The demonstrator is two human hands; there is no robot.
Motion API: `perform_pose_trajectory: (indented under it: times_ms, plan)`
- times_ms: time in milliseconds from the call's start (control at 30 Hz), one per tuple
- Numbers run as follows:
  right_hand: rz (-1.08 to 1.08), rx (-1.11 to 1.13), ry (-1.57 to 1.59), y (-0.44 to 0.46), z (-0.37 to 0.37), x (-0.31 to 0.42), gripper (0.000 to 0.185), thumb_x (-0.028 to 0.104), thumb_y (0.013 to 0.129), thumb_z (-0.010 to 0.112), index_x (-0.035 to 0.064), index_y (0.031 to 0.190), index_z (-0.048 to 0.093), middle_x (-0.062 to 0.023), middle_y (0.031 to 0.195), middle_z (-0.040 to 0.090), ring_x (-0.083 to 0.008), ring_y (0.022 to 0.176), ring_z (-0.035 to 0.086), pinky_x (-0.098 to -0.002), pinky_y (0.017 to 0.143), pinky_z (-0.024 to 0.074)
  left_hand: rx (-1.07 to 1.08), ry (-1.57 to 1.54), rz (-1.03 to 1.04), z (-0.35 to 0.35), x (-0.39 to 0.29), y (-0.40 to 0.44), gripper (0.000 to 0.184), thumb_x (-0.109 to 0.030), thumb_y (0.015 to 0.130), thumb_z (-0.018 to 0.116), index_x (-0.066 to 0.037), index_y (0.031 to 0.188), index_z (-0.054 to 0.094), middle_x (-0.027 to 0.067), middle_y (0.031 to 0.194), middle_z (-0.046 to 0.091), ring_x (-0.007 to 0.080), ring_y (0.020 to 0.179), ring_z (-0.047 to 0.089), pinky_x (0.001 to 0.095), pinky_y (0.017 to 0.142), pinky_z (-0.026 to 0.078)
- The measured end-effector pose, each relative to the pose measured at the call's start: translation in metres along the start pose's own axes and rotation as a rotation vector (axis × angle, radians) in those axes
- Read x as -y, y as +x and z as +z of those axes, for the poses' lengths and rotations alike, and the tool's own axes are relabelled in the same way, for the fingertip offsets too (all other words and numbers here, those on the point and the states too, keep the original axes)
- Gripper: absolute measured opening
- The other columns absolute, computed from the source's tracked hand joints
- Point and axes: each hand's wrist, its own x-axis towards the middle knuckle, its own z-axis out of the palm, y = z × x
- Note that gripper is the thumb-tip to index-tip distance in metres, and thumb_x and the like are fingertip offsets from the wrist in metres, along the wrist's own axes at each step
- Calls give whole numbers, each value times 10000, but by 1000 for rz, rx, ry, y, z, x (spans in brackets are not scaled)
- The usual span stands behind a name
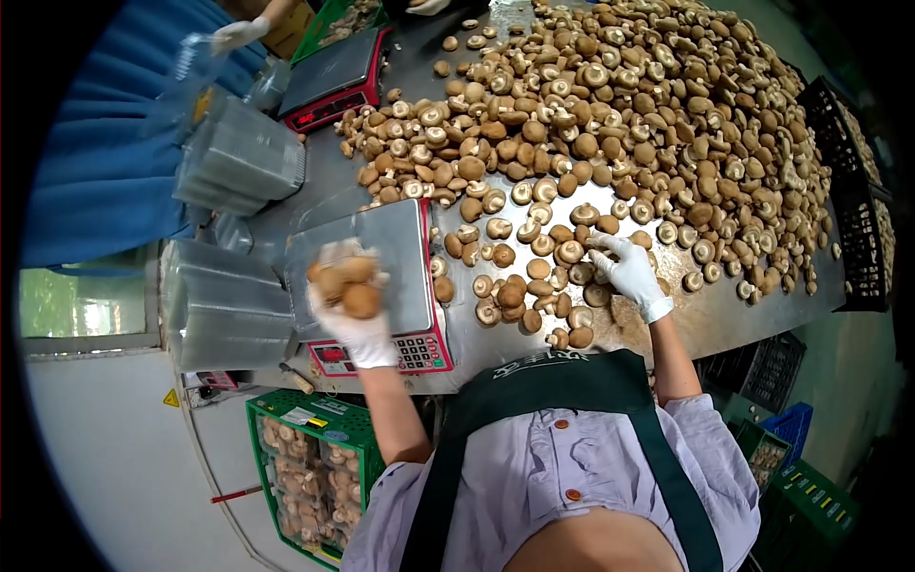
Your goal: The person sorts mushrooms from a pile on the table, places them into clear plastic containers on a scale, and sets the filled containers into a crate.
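My left hand (355,319), in a white glove, is over a digital scale (400,257) with a red frame. It is closed around several brown mushrooms (345,284), which look like shiitake; motion blurs them and the fingers. My right hand (629,272), gloved in white too, reaches into a loose group of mushrooms (540,270) on the metal table. Its fingers are apart at the edge of this group, with the fingertips touching or close to the caps. Beyond both hands lies a large heap of mushrooms (658,124).
Stacks of clear plastic trays (229,305) stand left of the scale. Farther back is a second scale (334,76), near another person's gloved hand (240,34). A green crate (357,429) with packed mushrooms sits below the table's left side. Black crates (863,238) line the right edge.
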Motion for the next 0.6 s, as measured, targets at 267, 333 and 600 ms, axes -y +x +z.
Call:
perform_pose_trajectory:
  times_ms: [267, 333, 600]
  plan:
    - [24, -21, -14, 30, 3, -2, 326, 248, 837, 613, 27, 1075, 641, -183, 1043, 651, -315, 975, 626, -346, 866, 477, -83, 2071, 373, -90, -8, 40, 577, -358, 789, 643, -116, 1293, 500, 158, 1383, 413, 395, 1254, 366, 453, 1032, 330]
    - [-77, -38, 13, 46, 10, 1, 311, 243, 841, 587, 40, 1068, 648, -192, 995, 658, -316, 927, 636, -356, 843, 484, -61, 2073, 320, -88, -8, 36, 624, -399, 795, 644, -112, 1321, 473, 164, 1397, 397, 403, 1260, 362, 449, 1035, 328]
    - [-207, -147, -293, 146, 26, 52, 283, 253, 794, 622, 55, 996, 647, -187, 872, 659, -347, 869, 616, -427, 784, 496, -37, 2120, 157, -66, -5, 21, 705, -486, 782, 628, -160, 1371, 421, 112, 1435, 359, 390, 1332, 278, 605, 1032, 227]
